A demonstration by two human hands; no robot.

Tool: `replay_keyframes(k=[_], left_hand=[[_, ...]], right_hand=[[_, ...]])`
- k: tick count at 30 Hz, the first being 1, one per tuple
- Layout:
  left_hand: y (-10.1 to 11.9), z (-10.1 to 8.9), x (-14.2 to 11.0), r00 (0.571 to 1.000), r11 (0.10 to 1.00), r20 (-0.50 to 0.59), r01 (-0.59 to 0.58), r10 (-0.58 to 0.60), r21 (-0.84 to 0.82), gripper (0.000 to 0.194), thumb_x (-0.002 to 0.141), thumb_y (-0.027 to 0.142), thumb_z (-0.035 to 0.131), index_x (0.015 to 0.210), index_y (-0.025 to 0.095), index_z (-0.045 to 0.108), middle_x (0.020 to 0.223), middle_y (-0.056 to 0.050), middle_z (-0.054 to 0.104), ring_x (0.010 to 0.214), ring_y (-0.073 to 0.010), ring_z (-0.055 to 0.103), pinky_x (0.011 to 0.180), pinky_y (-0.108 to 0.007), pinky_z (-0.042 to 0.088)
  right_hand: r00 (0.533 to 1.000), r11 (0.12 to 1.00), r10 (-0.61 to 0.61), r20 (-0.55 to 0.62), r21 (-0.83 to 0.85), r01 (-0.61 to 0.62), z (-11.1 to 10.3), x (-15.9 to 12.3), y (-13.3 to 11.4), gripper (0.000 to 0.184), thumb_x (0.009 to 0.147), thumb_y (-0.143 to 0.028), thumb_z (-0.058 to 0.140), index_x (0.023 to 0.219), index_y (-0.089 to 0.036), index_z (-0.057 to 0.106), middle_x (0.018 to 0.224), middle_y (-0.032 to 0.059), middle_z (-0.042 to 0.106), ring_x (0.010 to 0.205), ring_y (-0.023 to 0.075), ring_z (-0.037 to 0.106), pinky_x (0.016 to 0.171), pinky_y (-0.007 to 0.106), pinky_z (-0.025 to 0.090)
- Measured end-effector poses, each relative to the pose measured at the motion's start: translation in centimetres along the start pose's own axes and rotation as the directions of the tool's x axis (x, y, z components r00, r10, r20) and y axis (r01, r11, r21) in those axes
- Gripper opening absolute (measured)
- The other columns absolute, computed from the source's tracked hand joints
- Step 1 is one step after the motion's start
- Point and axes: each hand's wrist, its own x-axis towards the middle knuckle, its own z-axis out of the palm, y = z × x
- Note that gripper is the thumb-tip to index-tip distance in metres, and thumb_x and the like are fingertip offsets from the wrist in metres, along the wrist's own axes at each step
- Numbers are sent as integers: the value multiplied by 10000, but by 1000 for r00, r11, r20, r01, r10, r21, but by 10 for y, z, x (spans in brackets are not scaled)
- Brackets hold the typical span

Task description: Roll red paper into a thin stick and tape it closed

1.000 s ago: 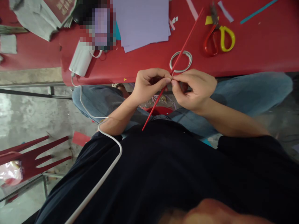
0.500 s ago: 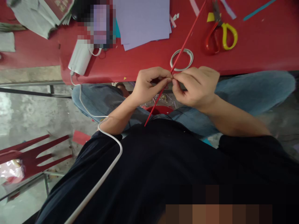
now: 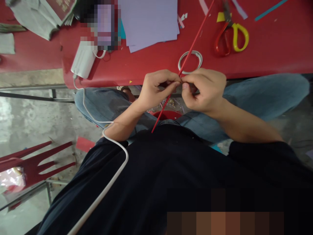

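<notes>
A long thin red stick (image 3: 197, 38) runs slantwise from the top of the view over the table edge down to my dark shirt. My left hand (image 3: 156, 89) pinches it between thumb and fingertips near the table's front edge. My right hand (image 3: 205, 88) is closed in a pinch right beside it, its fingertips meeting the left ones at the stick. Anything held between the right fingertips is too small to make out. Just beyond my hands, a roll of tape (image 3: 201, 60) lies flat on the table, and the stick crosses above it.
On the red table (image 3: 269, 49) are scissors (image 3: 241, 37) with red and yellow handles, purple paper sheets (image 3: 151, 23), paper strips and a white power bank (image 3: 84, 60). A white cable (image 3: 110, 186) crosses my left arm. Below sits a red container (image 3: 168, 115) near scraps.
My right hand has shifted slightly left, its thumb tip turning more into view. The stick's upper part has swung a little left. My left hand stays almost still.
</notes>
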Motion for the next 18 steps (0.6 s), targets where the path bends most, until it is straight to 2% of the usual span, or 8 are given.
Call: replay_keyframes(k=[5,11,18], left_hand=[[-2,0,0,1000,1000,-9,2,-2,-25,251,1024,483,757,975,242,811,861,-13,757,742,-105,711,689,-262,625],[-3,-1,-1,1000,999,-3,-25,25,-39,247,1023,458,749,952,228,802,857,-14,751,746,-101,714,670,-251,613],[-4,-1,-2,999,1000,-12,-31,31,5,268,1037,461,735,928,219,772,825,-12,743,713,-100,700,665,-253,599]], right_hand=[[999,999,-26,19,24,26,-2,2,-1,205,1028,-514,670,1094,-341,757,1009,71,803,863,281,717,822,535,613],[988,987,-92,-121,121,106,3,8,-5,176,1021,-426,661,953,-296,759,854,20,769,723,221,698,648,427,558],[967,954,-183,-177,205,218,5,11,-5,41,935,-274,745,969,-263,765,818,4,753,664,176,663,604,360,512]])
